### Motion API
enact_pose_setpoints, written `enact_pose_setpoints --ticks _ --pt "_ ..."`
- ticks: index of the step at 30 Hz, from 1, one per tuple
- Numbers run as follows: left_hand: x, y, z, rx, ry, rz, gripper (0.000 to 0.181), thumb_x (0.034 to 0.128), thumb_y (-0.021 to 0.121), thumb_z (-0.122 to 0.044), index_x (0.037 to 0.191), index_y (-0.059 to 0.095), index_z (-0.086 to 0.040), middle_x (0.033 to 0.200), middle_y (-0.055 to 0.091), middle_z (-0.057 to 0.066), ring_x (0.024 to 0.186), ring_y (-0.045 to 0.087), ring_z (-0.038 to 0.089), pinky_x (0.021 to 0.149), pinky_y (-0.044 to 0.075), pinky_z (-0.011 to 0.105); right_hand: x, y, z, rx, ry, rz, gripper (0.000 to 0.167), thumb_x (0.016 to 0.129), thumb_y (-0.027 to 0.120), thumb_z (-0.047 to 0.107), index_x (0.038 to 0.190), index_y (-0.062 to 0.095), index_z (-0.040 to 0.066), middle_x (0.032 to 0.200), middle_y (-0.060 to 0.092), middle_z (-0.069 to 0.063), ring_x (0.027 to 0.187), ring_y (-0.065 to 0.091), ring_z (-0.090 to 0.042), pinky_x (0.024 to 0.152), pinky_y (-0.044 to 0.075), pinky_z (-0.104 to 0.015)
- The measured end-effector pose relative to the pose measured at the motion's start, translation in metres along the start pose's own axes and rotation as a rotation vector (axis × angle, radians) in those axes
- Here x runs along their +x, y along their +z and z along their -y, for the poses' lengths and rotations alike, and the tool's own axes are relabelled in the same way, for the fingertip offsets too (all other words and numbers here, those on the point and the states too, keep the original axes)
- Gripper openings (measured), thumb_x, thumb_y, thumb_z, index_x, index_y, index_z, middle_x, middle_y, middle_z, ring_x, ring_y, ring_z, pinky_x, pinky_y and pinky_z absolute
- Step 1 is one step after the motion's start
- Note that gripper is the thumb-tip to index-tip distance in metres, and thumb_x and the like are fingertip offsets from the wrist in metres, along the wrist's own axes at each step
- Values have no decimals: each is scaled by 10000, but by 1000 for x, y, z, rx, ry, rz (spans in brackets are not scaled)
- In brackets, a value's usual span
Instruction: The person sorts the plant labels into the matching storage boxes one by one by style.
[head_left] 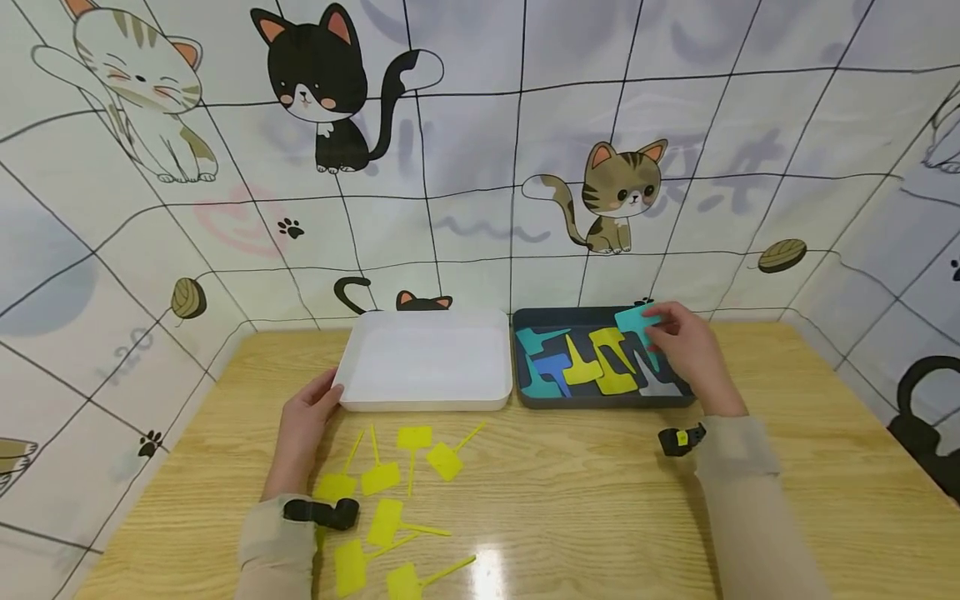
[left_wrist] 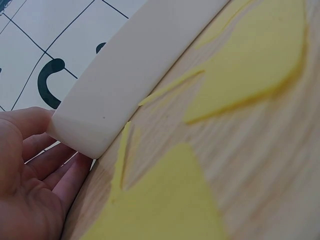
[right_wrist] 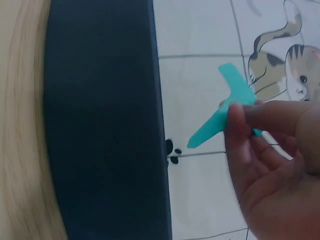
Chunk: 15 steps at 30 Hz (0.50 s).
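Between thumb and fingers, my right hand (head_left: 686, 346) pinches a teal T-shaped plant label (right_wrist: 210, 128), held above the right end of a dark tray (head_left: 600, 402). Its stem points down in the head view. My left hand (head_left: 303, 425) grips the left end of a white tray (head_left: 427, 358), with the thumb at its near corner. In the left wrist view the fingers (left_wrist: 67, 182) lie against the tray's end. Inside the dark tray lie teal, blue (head_left: 553, 367), yellow (head_left: 581, 367) and grey (head_left: 656, 379) plant labels, some overlapping.
Several yellow plant labels (head_left: 381, 478) are spread over the wooden table (head_left: 600, 517) in front of the white tray, close to my left forearm. The trays stand side by side against a cat-printed backdrop (head_left: 465, 167).
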<state>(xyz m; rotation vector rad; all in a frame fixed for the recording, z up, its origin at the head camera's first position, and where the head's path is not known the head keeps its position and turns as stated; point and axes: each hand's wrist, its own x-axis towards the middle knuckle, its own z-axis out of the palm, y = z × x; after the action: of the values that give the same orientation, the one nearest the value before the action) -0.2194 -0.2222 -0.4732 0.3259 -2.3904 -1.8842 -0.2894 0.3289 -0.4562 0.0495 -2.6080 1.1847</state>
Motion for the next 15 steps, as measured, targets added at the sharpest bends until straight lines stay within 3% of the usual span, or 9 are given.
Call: enact_pose_setpoints --ticks 1,4,7,8,11,13,15 --pt "0 0 0 -2 0 0 501 882 517 -406 1336 436 -210 1337 432 -12 1179 422 122 922 383 211 1 -2 -3 -3 4 11 379 886 480 433 1203 500 227 957 555 -43 694 594 -181 537 490 -366" --pt "0 1 0 0 3 6 511 878 516 -417 1340 430 -217 1337 432 -16 1175 428 119 908 389 193 15 5 -42 -74 -3 -9 393 887 460 452 1242 469 284 947 548 12 702 589 -136 594 501 -311" --pt "0 1 0 9 2 4 512 876 516 -424 1340 428 -227 1338 431 -26 1180 422 112 918 383 202 16 4 -44 -128 43 19 344 927 448 333 1254 477 233 957 578 1 709 594 -164 637 493 -358" --pt "1 1 -1 13 2 3 512 876 515 -426 1340 427 -230 1339 430 -27 1181 421 112 919 383 206 22 7 -58 -161 41 4 327 922 440 361 1229 494 263 929 586 44 680 586 -127 615 481 -330" --pt "1 0 -1 23 -2 -4 509 877 514 -426 1339 430 -230 1341 429 -27 1190 410 112 934 375 225 21 4 -52 -224 70 34 323 923 419 373 1201 526 250 916 622 31 645 580 -103 589 448 -296" --pt "1 0 -2 27 -5 -5 511 876 515 -427 1340 429 -229 1342 428 -28 1196 404 113 943 369 238 18 -3 -42 -183 83 106 358 922 436 369 1235 519 218 952 631 -22 655 585 -134 578 440 -323" --pt "0 0 -1 24 -9 -1 514 875 517 -429 1340 428 -230 1342 426 -30 1196 403 113 949 366 248 20 -5 -43 -198 97 118 389 904 440 436 1221 529 230 971 633 -24 664 591 -125 568 444 -311"
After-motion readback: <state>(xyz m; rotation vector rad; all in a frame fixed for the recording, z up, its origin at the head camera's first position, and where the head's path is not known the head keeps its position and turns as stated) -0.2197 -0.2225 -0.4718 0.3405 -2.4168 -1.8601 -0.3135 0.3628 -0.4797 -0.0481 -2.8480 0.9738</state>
